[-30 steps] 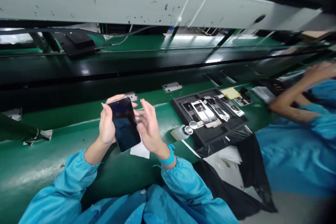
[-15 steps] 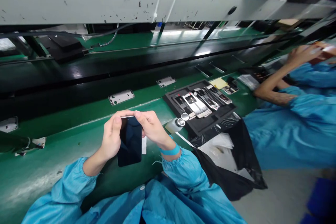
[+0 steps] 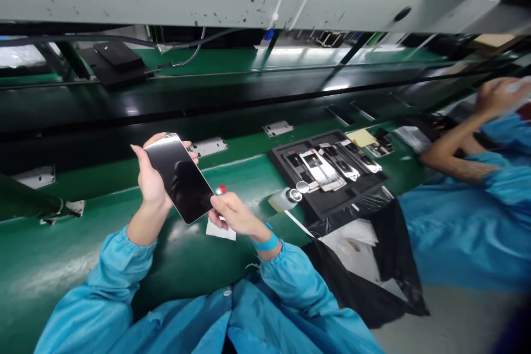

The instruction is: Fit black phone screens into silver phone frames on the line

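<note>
A smartphone screen panel (image 3: 182, 180), black with a thin pale edge, is held tilted above the green bench. My left hand (image 3: 154, 180) cradles its far left part, with the thumb along the left edge and fingertips showing past the right edge. My right hand (image 3: 234, 213) pinches the near right corner between thumb and fingers. Under the right hand lies a white wipe (image 3: 221, 230) on the bench. A small red thing (image 3: 222, 189) rests just beyond the right hand. What lies behind the panel is hidden.
To the right stand a bottle with a metal cap (image 3: 285, 199) and a black foam tray (image 3: 352, 199) with several phone parts. Pale phone frames (image 3: 277, 128) lie along the belt's edge. A black bag (image 3: 404, 232) hangs at the bench edge; a co-worker's arm (image 3: 460, 133) is at far right.
The panel has turned from upright to slanted and moved up and left. My left hand now supports its far end; my right hand has shifted from the top edge to the near corner.
</note>
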### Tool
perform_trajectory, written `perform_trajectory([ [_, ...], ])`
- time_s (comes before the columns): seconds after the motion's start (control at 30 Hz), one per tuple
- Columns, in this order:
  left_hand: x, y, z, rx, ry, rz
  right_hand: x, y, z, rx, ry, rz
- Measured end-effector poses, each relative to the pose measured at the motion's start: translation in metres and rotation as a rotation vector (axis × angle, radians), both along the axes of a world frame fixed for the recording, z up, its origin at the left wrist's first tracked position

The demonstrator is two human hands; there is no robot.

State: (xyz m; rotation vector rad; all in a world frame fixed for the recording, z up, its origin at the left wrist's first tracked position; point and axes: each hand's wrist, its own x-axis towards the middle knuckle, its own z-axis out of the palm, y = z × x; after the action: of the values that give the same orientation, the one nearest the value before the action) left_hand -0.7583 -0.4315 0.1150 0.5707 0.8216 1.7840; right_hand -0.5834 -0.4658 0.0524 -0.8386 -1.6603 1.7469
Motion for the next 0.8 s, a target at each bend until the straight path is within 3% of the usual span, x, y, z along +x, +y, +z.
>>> perform_trajectory([
  [0.3,0.007,0.002,-0.012,0.122,0.047,0.065,-0.019,0.003,-0.012,0.016,-0.001,-0.094],
  [0.6,0.018,0.011,-0.021,0.162,0.052,0.242,-0.029,0.018,-0.027,-0.172,0.12,0.105],
  [0.7,0.017,0.022,-0.031,0.117,0.028,0.233,-0.032,0.026,-0.032,-0.185,0.081,0.075],
  [0.8,0.008,0.05,-0.048,0.002,0.052,0.193,-0.026,0.032,-0.035,-0.179,0.062,0.081],
])
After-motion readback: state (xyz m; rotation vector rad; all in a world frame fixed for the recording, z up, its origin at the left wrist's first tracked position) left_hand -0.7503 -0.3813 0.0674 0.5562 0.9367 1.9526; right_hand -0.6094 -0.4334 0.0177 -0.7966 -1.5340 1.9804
